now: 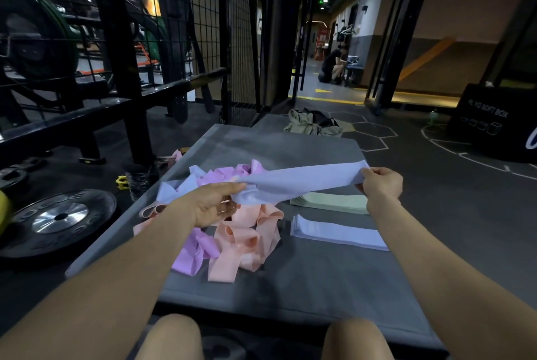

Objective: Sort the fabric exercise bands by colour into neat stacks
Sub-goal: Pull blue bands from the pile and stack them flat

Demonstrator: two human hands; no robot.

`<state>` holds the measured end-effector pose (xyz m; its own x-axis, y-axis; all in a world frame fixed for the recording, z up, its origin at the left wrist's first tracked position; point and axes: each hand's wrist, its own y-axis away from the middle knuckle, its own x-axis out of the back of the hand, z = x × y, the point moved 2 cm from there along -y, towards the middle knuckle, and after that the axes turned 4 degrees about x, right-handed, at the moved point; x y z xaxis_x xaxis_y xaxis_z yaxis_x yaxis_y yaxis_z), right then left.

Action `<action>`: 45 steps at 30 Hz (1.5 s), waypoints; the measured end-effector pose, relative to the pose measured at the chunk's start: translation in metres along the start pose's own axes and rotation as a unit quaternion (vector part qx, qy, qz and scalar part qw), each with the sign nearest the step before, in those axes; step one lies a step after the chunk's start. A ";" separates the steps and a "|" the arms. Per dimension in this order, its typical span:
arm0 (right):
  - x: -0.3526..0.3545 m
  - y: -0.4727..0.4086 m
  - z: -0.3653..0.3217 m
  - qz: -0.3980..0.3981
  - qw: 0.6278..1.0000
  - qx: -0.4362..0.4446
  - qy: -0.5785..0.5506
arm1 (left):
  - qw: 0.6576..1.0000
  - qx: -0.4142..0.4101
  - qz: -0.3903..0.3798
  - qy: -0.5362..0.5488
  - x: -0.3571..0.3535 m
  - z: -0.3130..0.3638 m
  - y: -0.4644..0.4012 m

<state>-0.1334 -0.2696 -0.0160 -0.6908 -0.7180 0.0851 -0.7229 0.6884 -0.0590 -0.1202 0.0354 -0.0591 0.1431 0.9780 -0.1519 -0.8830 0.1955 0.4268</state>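
A pale blue band (302,182) is stretched in the air between both hands above the grey mat (313,281). My left hand (213,204) pinches its left end over the loose pile. My right hand (380,182) pinches its right end. Beneath lies a jumbled pile of peach bands (247,240), lilac bands (191,255) and more pale blue bands (174,188). To the right sit two flat stacks: pale green bands (331,202) further back and pale blue bands (337,233) nearer me.
A black weight plate (58,220) and a yellow collar (121,182) lie on the floor left of the mat. A black rack (128,68) stands behind them. Crumpled clothing (313,127) lies beyond the mat, a black plyo box (491,124) at right. A person crouches far back.
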 end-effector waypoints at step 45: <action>0.107 -0.086 0.098 -0.077 0.982 0.005 0.171 | 0.976 -0.108 0.134 -0.134 -0.101 -0.024 -0.085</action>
<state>-0.1467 -0.4151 -0.0989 -0.5286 -0.7361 0.4228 -0.8197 0.5721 -0.0289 -0.0708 -0.0818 -0.1014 -0.0206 0.9816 0.1896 -0.9744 -0.0622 0.2161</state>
